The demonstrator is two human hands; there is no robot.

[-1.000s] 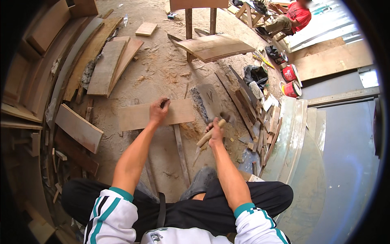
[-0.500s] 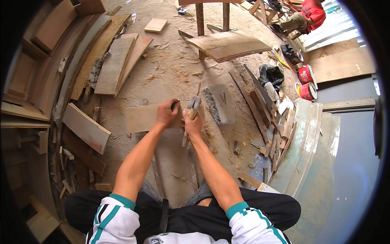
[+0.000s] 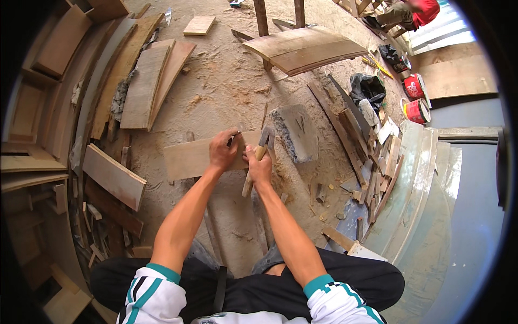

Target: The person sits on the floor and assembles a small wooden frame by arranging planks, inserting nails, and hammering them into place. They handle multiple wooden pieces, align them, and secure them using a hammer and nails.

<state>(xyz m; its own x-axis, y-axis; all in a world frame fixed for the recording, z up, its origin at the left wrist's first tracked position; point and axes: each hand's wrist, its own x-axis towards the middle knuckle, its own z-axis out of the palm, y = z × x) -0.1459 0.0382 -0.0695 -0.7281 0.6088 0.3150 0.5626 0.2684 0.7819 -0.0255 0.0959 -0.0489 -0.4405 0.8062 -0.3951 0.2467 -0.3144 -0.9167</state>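
My right hand [image 3: 259, 168] is closed round the wooden handle of a hammer [image 3: 261, 152]. The metal head points away from me, over the right end of a pale wooden board [image 3: 186, 160], and the handle's butt sticks out below the fist. Close by on the left, my left hand [image 3: 222, 152] is pinched above the same board. A small dark tip shows at its fingertips, too small to name. The board lies crosswise in front of me, over narrow wooden pieces [image 3: 213, 232] running toward my legs.
A rough grey block [image 3: 295, 132] lies right of the hammer. Scrap wood [image 3: 386, 173] and glass-like sheets [image 3: 413, 183] are piled to the right. Planks [image 3: 145, 86] lie left, by wooden cabinets [image 3: 65, 40]. A curved panel [image 3: 305, 47] stands ahead; a person in red [image 3: 423, 13] sits beyond.
The hammer has turned in my right hand, its head now farther right and slanting forward. My left hand keeps its pinch over the board. The whole view has shifted slightly.
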